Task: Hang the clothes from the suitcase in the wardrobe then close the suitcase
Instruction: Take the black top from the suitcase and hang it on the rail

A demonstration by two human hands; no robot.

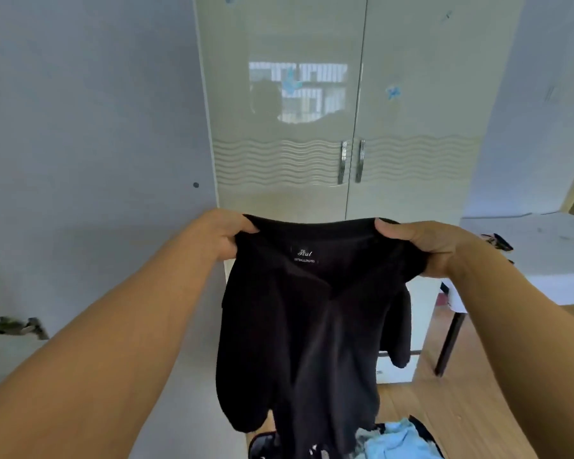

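Two hands — the left hand (pixel 224 235) and the right hand (pixel 421 248) — hold one black shirt (pixel 309 326) at frame centre. One wardrobe (pixel 342 111) fills the upper middle, with two doors and two metal handles (pixel 342 162). One open suitcase (pixel 262 445) sits at the bottom edge — one light blue garment (pixel 395 440) inside. One surface (pixel 527 253) stands at right.

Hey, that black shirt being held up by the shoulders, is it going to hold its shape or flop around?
Probably floppy: the black shirt sags between the left hand and right hand, and its sleeves dangle limp. It looks light, since finger pinches alone carry it. It will likely need spreading to go on a hanger.
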